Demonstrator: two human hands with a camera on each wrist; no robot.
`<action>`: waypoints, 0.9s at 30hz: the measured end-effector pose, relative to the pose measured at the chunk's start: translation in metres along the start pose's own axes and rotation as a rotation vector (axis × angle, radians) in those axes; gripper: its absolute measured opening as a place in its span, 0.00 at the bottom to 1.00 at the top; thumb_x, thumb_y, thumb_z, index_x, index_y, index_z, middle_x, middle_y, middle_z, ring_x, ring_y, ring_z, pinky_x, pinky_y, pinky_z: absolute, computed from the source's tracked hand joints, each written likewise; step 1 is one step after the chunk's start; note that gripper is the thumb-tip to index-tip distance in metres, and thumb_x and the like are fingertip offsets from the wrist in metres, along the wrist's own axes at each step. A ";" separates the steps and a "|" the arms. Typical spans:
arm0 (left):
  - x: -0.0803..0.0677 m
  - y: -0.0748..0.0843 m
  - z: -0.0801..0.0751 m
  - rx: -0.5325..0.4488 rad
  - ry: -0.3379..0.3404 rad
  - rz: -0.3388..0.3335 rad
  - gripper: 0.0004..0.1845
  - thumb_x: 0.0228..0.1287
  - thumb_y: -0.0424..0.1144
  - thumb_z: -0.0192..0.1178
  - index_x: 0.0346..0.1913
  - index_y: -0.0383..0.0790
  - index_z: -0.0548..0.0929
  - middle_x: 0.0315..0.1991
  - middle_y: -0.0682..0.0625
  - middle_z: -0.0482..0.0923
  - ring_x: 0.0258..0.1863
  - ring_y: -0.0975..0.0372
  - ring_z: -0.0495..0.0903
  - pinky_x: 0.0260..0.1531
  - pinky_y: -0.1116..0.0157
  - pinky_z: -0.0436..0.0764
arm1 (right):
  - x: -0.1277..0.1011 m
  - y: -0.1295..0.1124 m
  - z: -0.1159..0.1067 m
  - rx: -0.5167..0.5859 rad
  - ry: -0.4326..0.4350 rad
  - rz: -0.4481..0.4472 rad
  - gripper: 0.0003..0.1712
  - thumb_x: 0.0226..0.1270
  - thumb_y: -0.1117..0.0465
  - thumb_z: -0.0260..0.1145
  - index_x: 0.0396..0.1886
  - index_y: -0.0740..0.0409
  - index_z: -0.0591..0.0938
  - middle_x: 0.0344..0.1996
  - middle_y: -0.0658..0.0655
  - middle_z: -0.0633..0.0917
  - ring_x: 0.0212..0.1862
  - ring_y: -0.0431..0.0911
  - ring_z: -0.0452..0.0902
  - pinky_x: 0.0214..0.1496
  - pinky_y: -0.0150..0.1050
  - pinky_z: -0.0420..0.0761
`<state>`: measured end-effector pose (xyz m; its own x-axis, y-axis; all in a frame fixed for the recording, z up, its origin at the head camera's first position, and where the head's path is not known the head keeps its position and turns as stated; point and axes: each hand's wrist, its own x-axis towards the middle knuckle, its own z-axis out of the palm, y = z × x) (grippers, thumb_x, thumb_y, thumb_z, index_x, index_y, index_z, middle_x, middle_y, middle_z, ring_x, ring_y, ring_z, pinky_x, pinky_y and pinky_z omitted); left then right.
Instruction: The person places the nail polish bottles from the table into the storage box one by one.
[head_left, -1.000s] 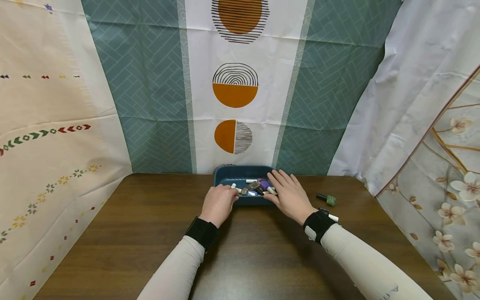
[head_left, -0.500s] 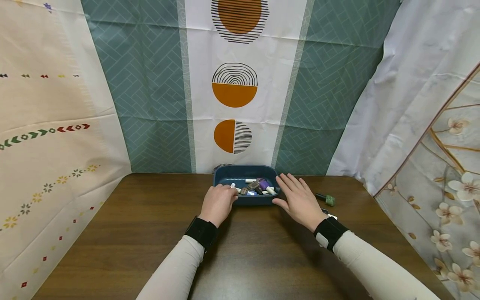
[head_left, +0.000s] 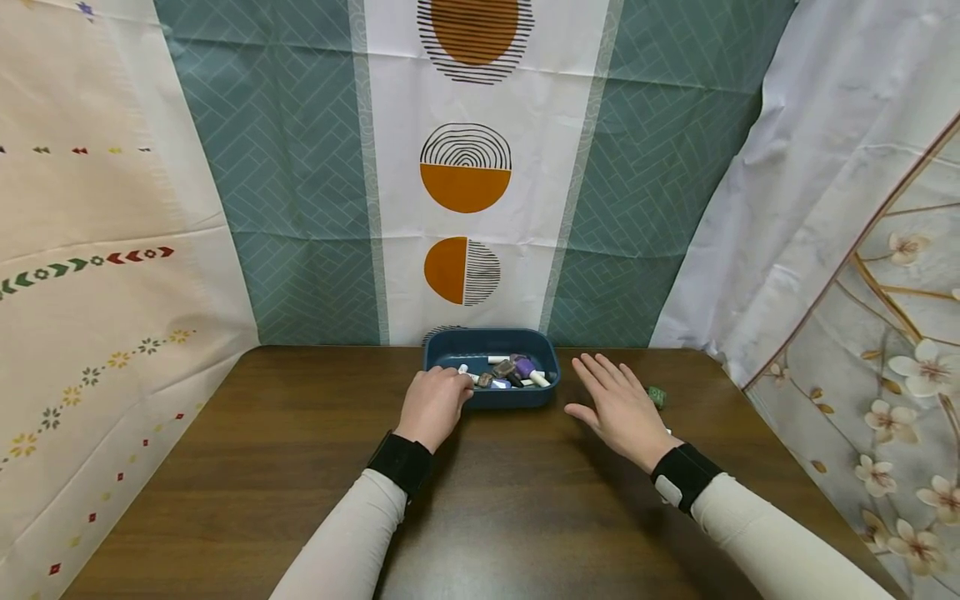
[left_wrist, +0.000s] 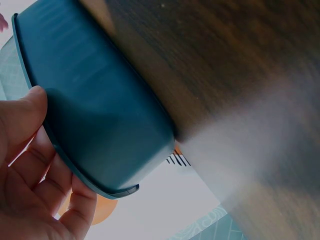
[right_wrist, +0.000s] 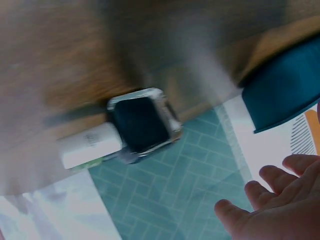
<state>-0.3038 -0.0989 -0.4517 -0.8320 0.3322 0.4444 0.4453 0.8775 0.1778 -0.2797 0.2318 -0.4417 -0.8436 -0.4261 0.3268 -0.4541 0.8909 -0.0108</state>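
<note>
One dark blue tray stands at the centre of the head view, at the far edge of the brown table. It holds a heap of small nail polish bottles, of which about six caps and bodies can be made out: white caps, one purple bottle and greyish ones. Their labels are too small to read.

The left hand grips the tray's near left rim, with the fingers curled over the edge; the left wrist view shows the thumb and fingers on the tray wall.

The right hand hovers right of centre with its fingers spread and straight, holding nothing, just beside the tray.

One green nail polish bottle lies past the fingertips. In the right wrist view a dark, white-capped bottle lies on the table; its cap print is blurred and unreadable.

Two black wrist straps and two pale sleeves are visible.
</note>
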 end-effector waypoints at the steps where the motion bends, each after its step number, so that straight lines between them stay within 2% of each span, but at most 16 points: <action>1: 0.000 0.000 0.000 0.002 0.001 -0.001 0.04 0.75 0.40 0.74 0.47 0.45 0.95 0.39 0.50 0.91 0.40 0.53 0.86 0.47 0.52 0.84 | -0.002 0.002 0.000 -0.003 -0.001 0.002 0.48 0.82 0.39 0.68 0.87 0.62 0.65 0.84 0.67 0.67 0.85 0.64 0.58 0.84 0.67 0.55; 16: -0.001 0.000 0.000 0.003 0.010 0.006 0.04 0.75 0.40 0.75 0.46 0.46 0.95 0.39 0.50 0.91 0.40 0.53 0.86 0.46 0.52 0.84 | -0.031 0.026 -0.001 -0.040 0.015 0.040 0.47 0.80 0.42 0.71 0.85 0.64 0.67 0.82 0.69 0.70 0.83 0.66 0.62 0.82 0.70 0.58; 27: 0.000 0.000 0.000 -0.012 -0.012 -0.014 0.05 0.75 0.40 0.75 0.48 0.45 0.96 0.40 0.50 0.91 0.41 0.54 0.86 0.47 0.53 0.83 | -0.052 0.044 0.002 -0.065 0.003 0.060 0.48 0.79 0.42 0.72 0.85 0.65 0.67 0.81 0.70 0.70 0.82 0.67 0.63 0.81 0.70 0.59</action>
<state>-0.3042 -0.0991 -0.4518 -0.8418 0.3244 0.4314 0.4378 0.8778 0.1942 -0.2561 0.2927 -0.4613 -0.8679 -0.3712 0.3302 -0.3829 0.9232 0.0313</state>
